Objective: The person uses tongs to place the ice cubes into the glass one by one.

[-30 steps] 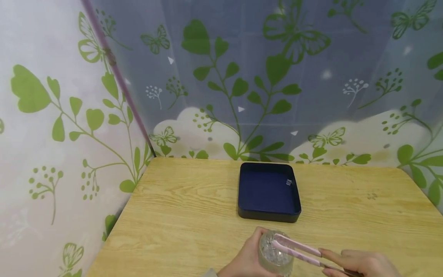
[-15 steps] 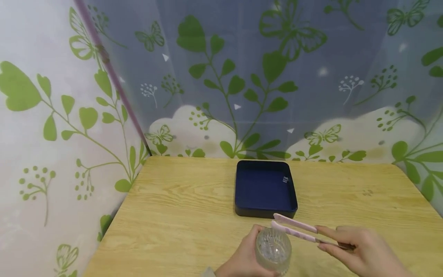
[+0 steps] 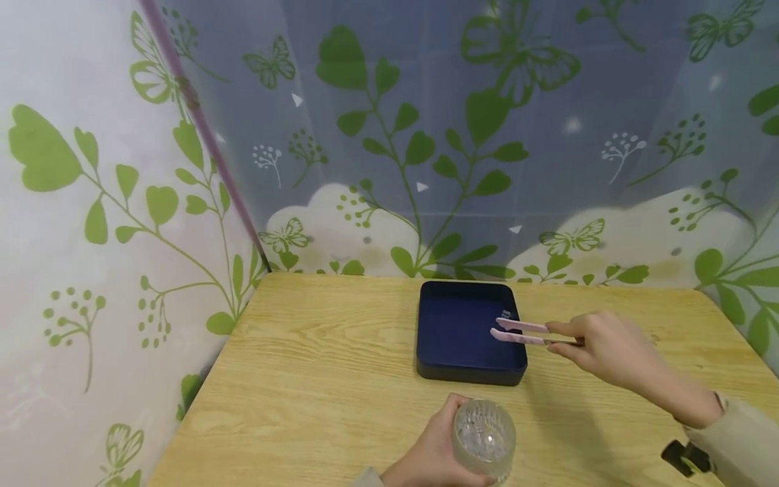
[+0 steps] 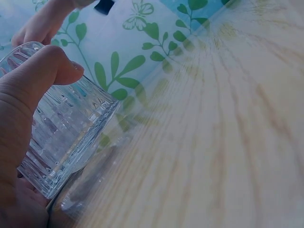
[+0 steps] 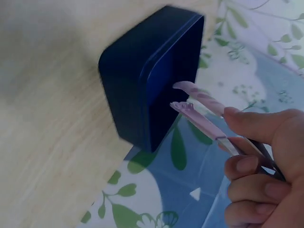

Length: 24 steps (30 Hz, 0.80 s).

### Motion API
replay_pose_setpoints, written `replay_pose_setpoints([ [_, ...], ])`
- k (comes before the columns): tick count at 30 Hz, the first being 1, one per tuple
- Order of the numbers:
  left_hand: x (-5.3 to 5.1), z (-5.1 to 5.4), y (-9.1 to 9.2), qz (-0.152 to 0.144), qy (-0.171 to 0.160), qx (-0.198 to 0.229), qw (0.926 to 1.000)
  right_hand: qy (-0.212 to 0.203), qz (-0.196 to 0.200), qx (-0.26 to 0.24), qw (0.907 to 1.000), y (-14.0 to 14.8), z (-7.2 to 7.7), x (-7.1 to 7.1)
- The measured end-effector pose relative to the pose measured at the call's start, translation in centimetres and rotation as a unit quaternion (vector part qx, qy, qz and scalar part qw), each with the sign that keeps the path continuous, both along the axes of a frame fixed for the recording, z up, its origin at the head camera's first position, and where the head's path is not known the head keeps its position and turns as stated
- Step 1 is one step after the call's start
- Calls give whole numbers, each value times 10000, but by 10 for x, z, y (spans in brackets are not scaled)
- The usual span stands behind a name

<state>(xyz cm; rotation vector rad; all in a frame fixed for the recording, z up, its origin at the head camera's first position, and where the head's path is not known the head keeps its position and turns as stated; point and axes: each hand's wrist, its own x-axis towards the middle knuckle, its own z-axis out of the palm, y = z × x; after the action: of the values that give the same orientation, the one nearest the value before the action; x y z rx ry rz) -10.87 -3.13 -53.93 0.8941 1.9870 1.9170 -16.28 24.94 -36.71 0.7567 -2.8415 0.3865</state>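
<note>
My left hand [image 3: 429,452] grips a ribbed clear glass [image 3: 485,436] near the front of the table. Clear lumps show inside it, and in the left wrist view the thumb lies across the side of the glass [image 4: 66,123]. My right hand [image 3: 608,346] holds metal tongs with pink tips [image 3: 518,337] over the right side of a dark blue square tray [image 3: 468,373]. The tong tips stand apart, close to a small clear piece [image 3: 506,314] at the tray's right wall. In the right wrist view no piece is visible between the tongs [image 5: 204,124].
The light wooden table [image 3: 316,365] runs back to a wall hung with leaf-and-butterfly patterned cloth [image 3: 389,135]. Similar cloth [image 3: 122,223] hangs along the left side. A dark object [image 3: 686,458] is at the right sleeve.
The tongs have left the glass and moved forward over the tray with my right hand, their tips still apart. My left hand and the glass stay almost in place.
</note>
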Motion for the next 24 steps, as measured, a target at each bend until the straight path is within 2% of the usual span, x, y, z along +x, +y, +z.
replay_pose_setpoints([
  [5, 0, 0, 1, -92, 196, 136, 9997, -107, 228, 572, 9980, -4, 1, -31],
  [12, -2, -1, 2, -70, 371, 62, 9993, 44, 249, 1263, 9917, -17, 0, -61],
  [18, -3, -3, 1, -51, 657, -26, 9978, 0, 92, 1746, 9846, -36, 0, -75],
  [24, -4, -4, -1, -36, 659, -99, 9978, 600, 302, 2313, 9706, -54, -2, -80],
])
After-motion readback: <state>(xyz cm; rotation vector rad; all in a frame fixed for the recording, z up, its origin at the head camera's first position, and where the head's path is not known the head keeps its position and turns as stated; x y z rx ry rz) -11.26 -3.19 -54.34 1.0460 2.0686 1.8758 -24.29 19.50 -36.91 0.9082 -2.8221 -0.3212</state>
